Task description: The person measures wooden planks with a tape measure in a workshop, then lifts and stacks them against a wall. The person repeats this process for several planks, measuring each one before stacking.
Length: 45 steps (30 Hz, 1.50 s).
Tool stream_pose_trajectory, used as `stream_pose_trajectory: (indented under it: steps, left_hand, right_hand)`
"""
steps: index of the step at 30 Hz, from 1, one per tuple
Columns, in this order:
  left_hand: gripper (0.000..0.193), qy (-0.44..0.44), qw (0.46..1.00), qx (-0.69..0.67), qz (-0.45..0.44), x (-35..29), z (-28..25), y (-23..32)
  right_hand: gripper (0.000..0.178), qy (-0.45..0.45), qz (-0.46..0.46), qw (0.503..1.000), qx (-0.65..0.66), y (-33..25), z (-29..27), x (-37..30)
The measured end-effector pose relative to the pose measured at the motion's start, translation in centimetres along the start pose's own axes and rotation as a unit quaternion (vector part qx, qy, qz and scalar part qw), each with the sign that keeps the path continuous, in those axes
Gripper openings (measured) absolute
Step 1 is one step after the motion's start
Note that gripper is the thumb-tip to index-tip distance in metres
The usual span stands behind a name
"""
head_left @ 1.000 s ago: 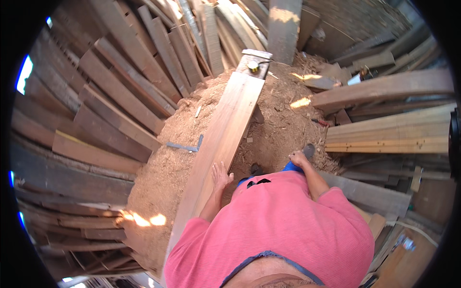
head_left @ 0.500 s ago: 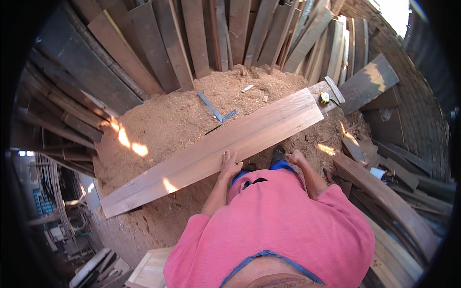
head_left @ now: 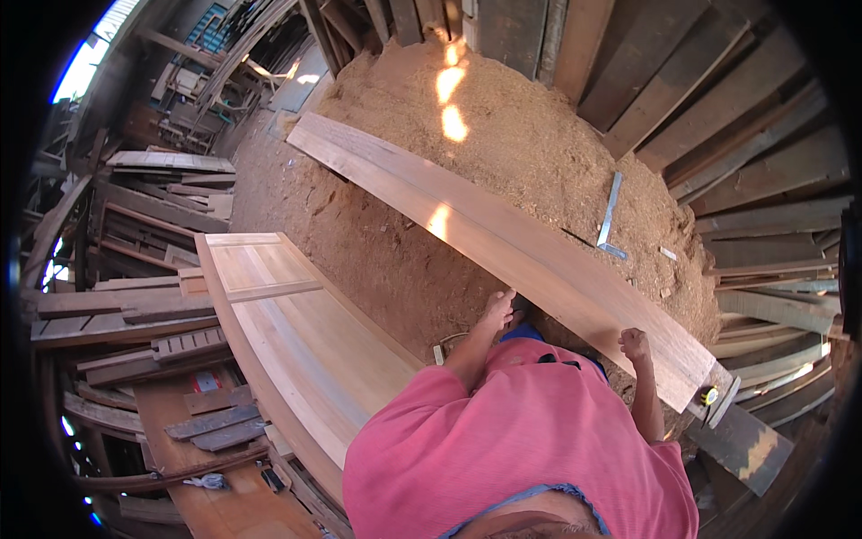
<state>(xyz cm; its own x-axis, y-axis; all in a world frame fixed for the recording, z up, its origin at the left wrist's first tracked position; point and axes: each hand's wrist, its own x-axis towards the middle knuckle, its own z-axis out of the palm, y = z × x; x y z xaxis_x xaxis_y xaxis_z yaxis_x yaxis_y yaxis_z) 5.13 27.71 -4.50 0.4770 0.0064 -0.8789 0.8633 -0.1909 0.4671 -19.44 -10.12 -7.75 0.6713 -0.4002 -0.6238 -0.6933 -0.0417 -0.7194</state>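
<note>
A long brown plank (head_left: pixel 467 211) with a lengthwise line along it lies slantwise before me, over sawdust-covered ground. Beside its near edge is my left hand (head_left: pixel 498 308), index finger stretched out with the tip at the edge and the other fingers partly bent. My right hand (head_left: pixel 634 345) is raised over the plank's near side toward its right end, fingers curled closed; whatever may be inside them is hidden. A yellow and black tape measure (head_left: pixel 709 395) rests at the plank's right end, by a short wooden crosspiece (head_left: pixel 724 402). Beyond the plank lies a metal square (head_left: pixel 612 211).
A pale panelled door (head_left: pixel 310 323) lies at my left. Stacked offcuts (head_left: pixel 171 301) fill the far left side. Upright boards (head_left: pixel 664 81) lean along the back and right. A dark board (head_left: pixel 741 445) extends past the plank's right end. Sawdust (head_left: pixel 530 126) covers the ground behind.
My view has swung left, bringing the pale door into sight. The left hand has moved from the plank's face to its near edge. My right hand has come up over the plank, still closed.
</note>
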Motion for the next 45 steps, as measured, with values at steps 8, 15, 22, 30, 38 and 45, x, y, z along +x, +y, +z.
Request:
stream_pose_trajectory:
  steps: [8, 15, 22, 30, 38, 45]
  left_hand:
    - [0.074, 0.026, 0.989, -0.143, 0.024, 5.8, -4.8, 6.9]
    - [0.044, 0.015, 0.967, -0.253, 0.015, 9.3, -7.8, 9.6]
    - [0.038, -0.074, 0.961, -0.263, 0.05, 7.9, -9.0, 9.8]
    - [0.055, -0.025, 0.977, -0.211, 0.024, 6.1, -8.2, 11.3]
    - [0.031, -0.042, 0.952, -0.295, 0.073, 6.0, -7.3, 10.8]
    - [0.03, -0.097, 0.926, -0.345, 0.114, 6.5, -7.1, 8.7]
  right_hand:
    - [0.033, -0.036, 0.008, 0.996, -0.078, -9.4, 5.0, 5.0]
    - [0.032, -0.072, 0.002, 0.992, -0.099, -15.3, 10.6, 7.7]
    - [0.031, -0.088, -0.004, 0.986, -0.144, -17.5, 12.0, 8.3]
    - [0.035, -0.09, -0.019, 0.942, -0.322, -15.1, 12.5, 9.8]
    - [0.035, -0.123, -0.112, 0.934, -0.317, -16.7, 14.3, 12.2]
    - [0.04, -0.127, -0.113, 0.919, -0.355, -25.8, 15.6, 7.6]
